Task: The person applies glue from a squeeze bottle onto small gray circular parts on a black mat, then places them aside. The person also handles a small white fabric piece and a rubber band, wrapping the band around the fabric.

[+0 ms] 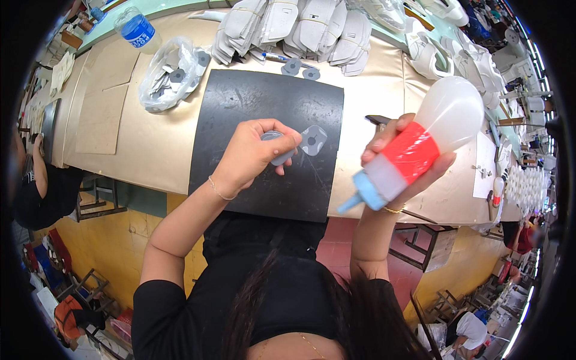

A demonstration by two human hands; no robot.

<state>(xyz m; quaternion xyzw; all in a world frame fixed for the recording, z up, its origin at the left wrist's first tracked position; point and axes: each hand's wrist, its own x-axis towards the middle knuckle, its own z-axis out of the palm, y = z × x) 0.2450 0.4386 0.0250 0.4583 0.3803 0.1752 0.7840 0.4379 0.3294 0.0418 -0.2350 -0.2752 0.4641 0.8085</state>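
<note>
My left hand is closed over the black mat, with a few small grey patches tucked in its fingers. At its thumb and fingertip is another grey patch with a dark centre. Whether that patch is pinched or lies on the mat, I cannot tell. My right hand is wrapped round a translucent glue squeeze bottle with a red band. The bottle is tilted, its round end up and its light-blue nozzle pointing down to the left, apart from the patches.
Bundles of grey-white shoe pieces lie at the table's far side, near loose grey patches and a pen. At the left stand a clear plastic bag of pieces and a water bottle. White shoes sit at the far right.
</note>
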